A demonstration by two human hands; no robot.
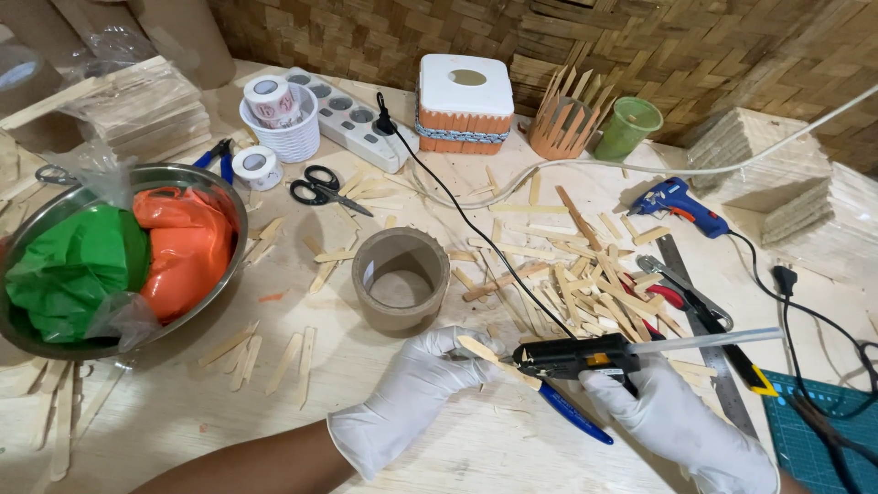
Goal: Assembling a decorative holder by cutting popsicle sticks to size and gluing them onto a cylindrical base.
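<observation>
My left hand (416,384), in a white glove, pinches a pointed wooden craft stick (489,357) near the table's front edge. My right hand (672,421), also gloved, grips a black glue gun (581,355) with a clear glue rod sticking out to the right. The gun's nozzle sits right at the stick. A short cardboard tube ring (401,277) stands just beyond my left hand. A blue pen (574,413) lies under the gun.
Loose wooden sticks (585,284) litter the table. A steel bowl (224,197) holds green and orange bags at left. Scissors (322,187), tape rolls, a power strip (352,119), a blue glue gun (681,203), a metal ruler, pliers and a green cutting mat (814,430) lie around.
</observation>
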